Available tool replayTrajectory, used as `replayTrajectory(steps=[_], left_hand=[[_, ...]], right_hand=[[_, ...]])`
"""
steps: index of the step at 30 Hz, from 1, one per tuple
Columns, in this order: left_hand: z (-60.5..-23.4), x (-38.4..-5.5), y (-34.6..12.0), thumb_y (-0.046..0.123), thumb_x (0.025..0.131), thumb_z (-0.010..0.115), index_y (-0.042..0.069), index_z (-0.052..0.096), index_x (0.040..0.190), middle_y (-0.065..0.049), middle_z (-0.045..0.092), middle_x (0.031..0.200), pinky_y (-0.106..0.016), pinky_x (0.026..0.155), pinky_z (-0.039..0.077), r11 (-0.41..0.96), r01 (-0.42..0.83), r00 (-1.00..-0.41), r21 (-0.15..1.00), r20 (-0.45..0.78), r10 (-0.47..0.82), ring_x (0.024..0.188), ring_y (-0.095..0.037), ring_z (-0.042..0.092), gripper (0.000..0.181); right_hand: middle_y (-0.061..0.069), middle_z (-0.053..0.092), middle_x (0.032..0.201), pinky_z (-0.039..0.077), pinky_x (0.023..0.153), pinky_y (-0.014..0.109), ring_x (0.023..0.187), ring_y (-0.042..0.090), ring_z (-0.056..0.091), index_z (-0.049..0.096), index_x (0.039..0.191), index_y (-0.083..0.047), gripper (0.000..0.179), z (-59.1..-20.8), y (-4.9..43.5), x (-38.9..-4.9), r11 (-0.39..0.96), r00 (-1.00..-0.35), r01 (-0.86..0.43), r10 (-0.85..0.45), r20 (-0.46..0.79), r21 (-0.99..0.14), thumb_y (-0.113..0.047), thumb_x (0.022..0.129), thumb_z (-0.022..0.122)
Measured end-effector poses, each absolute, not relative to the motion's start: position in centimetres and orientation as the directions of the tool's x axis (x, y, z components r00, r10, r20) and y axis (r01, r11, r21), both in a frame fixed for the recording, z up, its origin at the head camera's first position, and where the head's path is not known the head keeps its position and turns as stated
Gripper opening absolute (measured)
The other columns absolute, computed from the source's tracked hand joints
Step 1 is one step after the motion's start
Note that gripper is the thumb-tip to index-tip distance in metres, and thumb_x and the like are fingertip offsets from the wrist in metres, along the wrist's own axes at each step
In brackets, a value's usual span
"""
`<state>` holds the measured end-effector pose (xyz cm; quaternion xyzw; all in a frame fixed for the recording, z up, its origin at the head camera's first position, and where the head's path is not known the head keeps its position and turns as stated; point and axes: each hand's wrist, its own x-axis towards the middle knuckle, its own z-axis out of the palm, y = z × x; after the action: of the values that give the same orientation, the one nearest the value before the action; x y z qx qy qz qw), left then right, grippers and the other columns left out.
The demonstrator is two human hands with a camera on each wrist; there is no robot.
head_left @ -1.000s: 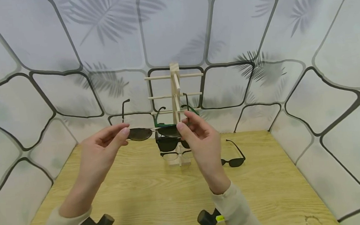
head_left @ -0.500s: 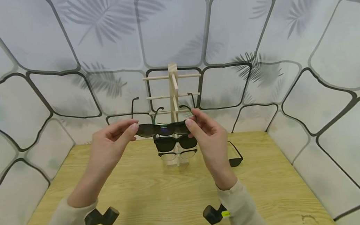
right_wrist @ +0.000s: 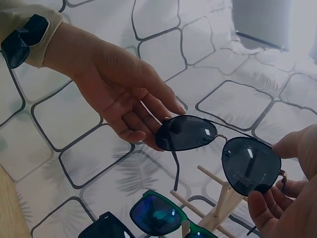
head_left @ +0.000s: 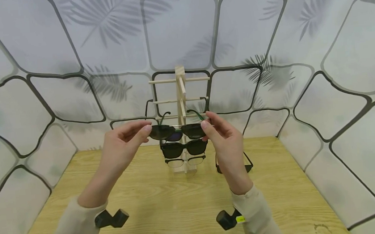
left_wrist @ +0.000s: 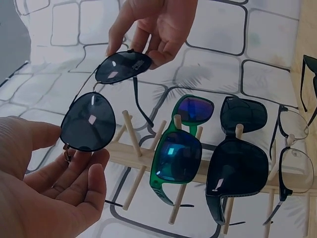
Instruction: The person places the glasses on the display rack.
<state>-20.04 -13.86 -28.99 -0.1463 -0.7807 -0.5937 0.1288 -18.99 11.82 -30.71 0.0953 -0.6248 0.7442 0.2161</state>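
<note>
When viewed from the head cam, got dark aviator sunglasses [head_left: 162,132] held up between both hands, pinched tight at one outer end by the left hand [head_left: 124,145] and at the other by the right hand [head_left: 225,139]. Can spot a wooden rack [head_left: 179,74] behind, poking up higher than the fingertips, with black sunglasses [head_left: 173,150] and clear glasses [head_left: 176,163] hung lower than the fingers. Also got another dark pair [head_left: 248,168] on the table [head_left: 167,198], below the right-hand fingers and partly blocked from sight. Flipping to the left wrist cam, can see left thumb on the lens edge and fingers by the hinge, plus green-framed sunglasses [left_wrist: 177,156] on the rack, just right of those fingers. Over on the right wrist cam, can make out right thumb at the lens's upper corner, fingers tucked underneath. Honestly can't tell about contact between temple tips and rack.
</note>
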Motion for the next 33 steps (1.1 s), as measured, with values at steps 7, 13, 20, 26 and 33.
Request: replayTrajectory(steps=[7, 13, 20, 26, 33], left_hand=[[-29.2, -20.4, -13.7, 0.029, 0.103, 0.071, 0.009, 0.076, 0.128, 0.019, 0.077, 0.102, -0.023, 0.081, 0.06, 0.266, 0.386, -0.922, 0.883, 0.376, 0.091, 0.085, -0.006, 0.074, 0.032], [-29.3, -20.7, -13.4, 0.031, 0.103, 0.071, 0.011, 0.076, 0.129, 0.006, 0.079, 0.11, -0.024, 0.08, 0.06, 0.286, 0.377, -0.926, 0.881, 0.369, 0.084, 0.086, -0.006, 0.074, 0.033], [-29.1, -21.0, -13.0, 0.036, 0.103, 0.07, 0.01, 0.074, 0.132, -0.009, 0.078, 0.12, -0.024, 0.079, 0.059, 0.293, 0.341, -0.94, 0.893, 0.333, 0.08, 0.088, -0.006, 0.075, 0.039], [-28.9, -21.4, -12.7, 0.039, 0.104, 0.069, 0.014, 0.074, 0.132, -0.012, 0.077, 0.12, -0.025, 0.075, 0.058, 0.308, 0.336, -0.942, 0.89, 0.322, 0.097, 0.088, -0.008, 0.074, 0.038], [-28.8, -22.0, -12.4, 0.045, 0.103, 0.068, 0.016, 0.074, 0.133, -0.008, 0.076, 0.124, -0.028, 0.074, 0.056, 0.33, 0.312, -0.95, 0.891, 0.297, 0.097, 0.09, -0.009, 0.074, 0.042]], right_hand=[[-0.004, 0.069, 0.107, 0.06, 0.075, 0.028, 0.088, 0.011, 0.065, 0.069, 0.136, -0.001, 0.036, -30.7, 12.1, -19.4, -0.136, -0.892, -0.437, 0.196, 0.408, -0.889, -0.004, 0.1, 0.07], [-0.005, 0.069, 0.106, 0.059, 0.072, 0.025, 0.085, 0.011, 0.064, 0.069, 0.135, 0.001, 0.035, -30.7, 12.3, -20.0, -0.127, -0.892, -0.436, 0.192, 0.409, -0.891, -0.005, 0.101, 0.069], [-0.005, 0.07, 0.114, 0.06, 0.077, 0.029, 0.083, 0.012, 0.065, 0.069, 0.138, -0.005, 0.037, -30.5, 13.0, -20.7, -0.064, -0.902, -0.413, 0.165, 0.398, -0.908, -0.011, 0.102, 0.07], [0.004, 0.07, 0.125, 0.06, 0.08, 0.027, 0.078, 0.013, 0.066, 0.069, 0.139, -0.008, 0.036, -30.3, 13.7, -21.3, -0.079, -0.913, -0.397, 0.142, 0.384, -0.914, -0.015, 0.103, 0.069], [0.003, 0.066, 0.139, 0.059, 0.082, 0.026, 0.076, 0.012, 0.064, 0.069, 0.139, -0.009, 0.037, -30.2, 13.9, -21.9, -0.102, -0.928, -0.359, 0.143, 0.344, -0.928, -0.02, 0.103, 0.069]])
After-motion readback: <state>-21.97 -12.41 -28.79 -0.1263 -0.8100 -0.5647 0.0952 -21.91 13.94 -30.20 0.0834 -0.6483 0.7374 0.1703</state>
